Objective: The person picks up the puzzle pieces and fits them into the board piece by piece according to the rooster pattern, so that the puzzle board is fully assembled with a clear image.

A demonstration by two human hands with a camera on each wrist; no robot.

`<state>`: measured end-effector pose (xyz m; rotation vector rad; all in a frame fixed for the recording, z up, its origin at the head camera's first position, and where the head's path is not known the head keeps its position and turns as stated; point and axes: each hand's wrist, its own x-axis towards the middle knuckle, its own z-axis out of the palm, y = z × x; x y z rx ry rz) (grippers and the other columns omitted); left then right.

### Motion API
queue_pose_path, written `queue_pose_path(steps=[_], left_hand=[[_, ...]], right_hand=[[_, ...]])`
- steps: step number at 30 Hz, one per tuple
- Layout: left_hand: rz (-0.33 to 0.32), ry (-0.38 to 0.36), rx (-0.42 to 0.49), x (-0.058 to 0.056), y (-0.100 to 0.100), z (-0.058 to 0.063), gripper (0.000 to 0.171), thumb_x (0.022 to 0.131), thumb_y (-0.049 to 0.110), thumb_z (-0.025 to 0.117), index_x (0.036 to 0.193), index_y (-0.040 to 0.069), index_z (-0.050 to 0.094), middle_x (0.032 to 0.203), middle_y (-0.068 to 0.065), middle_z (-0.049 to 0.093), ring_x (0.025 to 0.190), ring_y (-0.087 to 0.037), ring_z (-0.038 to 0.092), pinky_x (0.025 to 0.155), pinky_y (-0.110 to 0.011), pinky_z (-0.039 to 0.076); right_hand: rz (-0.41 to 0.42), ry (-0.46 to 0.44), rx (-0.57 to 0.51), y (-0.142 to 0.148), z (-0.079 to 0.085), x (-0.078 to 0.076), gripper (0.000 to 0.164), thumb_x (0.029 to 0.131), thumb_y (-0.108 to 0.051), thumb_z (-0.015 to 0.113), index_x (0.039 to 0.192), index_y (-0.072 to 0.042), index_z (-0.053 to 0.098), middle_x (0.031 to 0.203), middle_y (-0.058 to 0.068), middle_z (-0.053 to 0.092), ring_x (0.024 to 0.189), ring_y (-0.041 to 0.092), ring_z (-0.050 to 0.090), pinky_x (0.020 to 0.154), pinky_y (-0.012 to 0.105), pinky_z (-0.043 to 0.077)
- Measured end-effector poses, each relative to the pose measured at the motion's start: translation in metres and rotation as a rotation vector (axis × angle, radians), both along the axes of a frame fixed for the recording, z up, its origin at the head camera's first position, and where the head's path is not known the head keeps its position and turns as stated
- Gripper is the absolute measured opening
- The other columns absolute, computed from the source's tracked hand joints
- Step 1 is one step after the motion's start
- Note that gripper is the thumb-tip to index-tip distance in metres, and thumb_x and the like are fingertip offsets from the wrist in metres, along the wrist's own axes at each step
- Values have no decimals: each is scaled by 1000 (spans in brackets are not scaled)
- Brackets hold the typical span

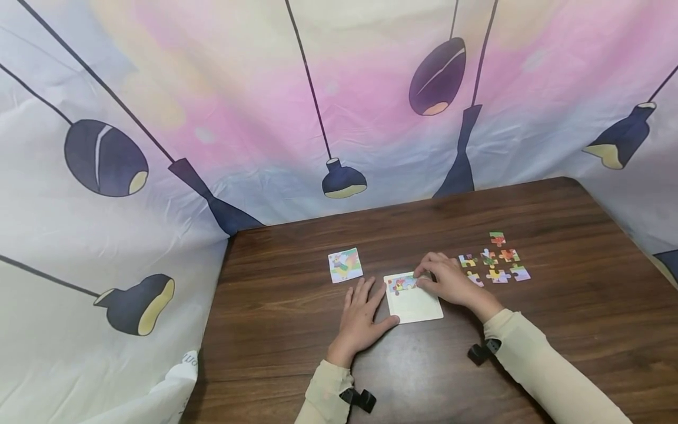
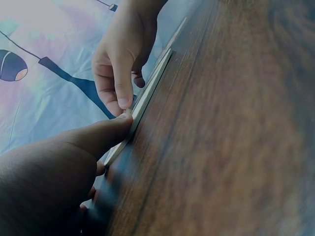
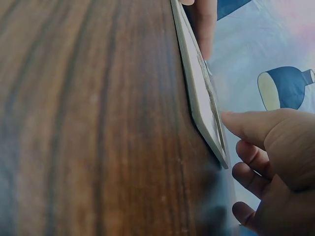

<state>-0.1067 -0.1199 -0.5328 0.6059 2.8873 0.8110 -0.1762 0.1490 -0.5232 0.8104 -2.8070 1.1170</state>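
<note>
A square, cream puzzle tray [image 1: 415, 307] lies on the table with colourful joined puzzle pieces [image 1: 398, 284] along the left of its far row. My left hand [image 1: 360, 316] rests flat beside the tray, fingers spread, thumb at its near left corner; in the left wrist view that thumb [image 2: 115, 129] lies against the tray's edge [image 2: 152, 88]. My right hand [image 1: 445, 279] reaches over the far right part, its thumb and forefinger tips together at the right end of the row, pinching a puzzle piece there that they partly cover. The right thumb [image 3: 248, 123] shows beside the tray in the right wrist view.
Several loose puzzle pieces [image 1: 497, 274] lie spread on the table right of my right hand. A square picture card [image 1: 345, 265] lies left of the tray, beyond my left hand. Behind the wooden table [image 1: 275, 318] hangs a cloth [image 1: 254, 118] printed with lamps.
</note>
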Motion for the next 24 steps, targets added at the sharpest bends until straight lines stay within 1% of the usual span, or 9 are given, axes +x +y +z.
queue_pose_path(steps=[3, 7, 11, 16, 19, 21, 24], left_hand=[[1, 1, 1, 0, 0, 0, 78, 100, 58, 65, 162, 16, 46, 172, -12, 29, 162, -34, 15, 129, -59, 10], [-2, 0, 1, 1, 0, -1, 78, 100, 58, 65, 162, 16, 45, 172, -12, 29, 162, -34, 15, 129, -58, 9], [-1, 0, 1, 0, -1, -1, 78, 100, 58, 65, 162, 15, 45, 172, -12, 29, 162, -35, 15, 129, -59, 10], [3, 7, -7, -1, -2, -2, 78, 100, 58, 65, 163, 16, 45, 172, -11, 29, 162, -34, 14, 129, -59, 10], [3, 5, -11, -2, -2, -2, 78, 100, 58, 65, 163, 16, 44, 172, -11, 28, 162, -33, 14, 129, -58, 10], [2, -1, -9, -1, -1, -1, 79, 100, 58, 65, 163, 16, 44, 173, -11, 28, 162, -33, 13, 129, -58, 9], [2, -1, -2, -1, 0, -1, 79, 100, 58, 66, 163, 16, 44, 172, -11, 28, 162, -33, 14, 129, -59, 9]], right_hand=[[-1, -6, -5, 0, 0, 1, 10, 96, -13, 79, 105, -15, 78, 105, -2, 63, 100, 22, 54, 82, 44, 32], [4, 32, -4, -4, 1, 3, 11, 94, -11, 79, 104, -15, 81, 103, -2, 63, 99, 23, 55, 82, 44, 33], [40, 67, 38, -11, 2, 5, 15, 93, -8, 79, 104, -17, 84, 101, -4, 61, 101, 23, 55, 83, 45, 33], [66, 63, 73, -15, 4, 6, 17, 93, -9, 80, 107, -18, 85, 101, -6, 58, 103, 22, 51, 84, 46, 33], [66, 47, 44, -13, 4, 6, 18, 93, -12, 80, 111, -16, 83, 103, -4, 60, 103, 22, 52, 85, 46, 33], [56, 37, 6, -8, 5, 4, 20, 95, -12, 79, 115, -14, 82, 105, -2, 61, 101, 23, 52, 84, 46, 33], [3, 48, -60, 7, 6, -2, 22, 97, -10, 77, 118, -11, 80, 106, 2, 64, 100, 24, 54, 85, 46, 37]])
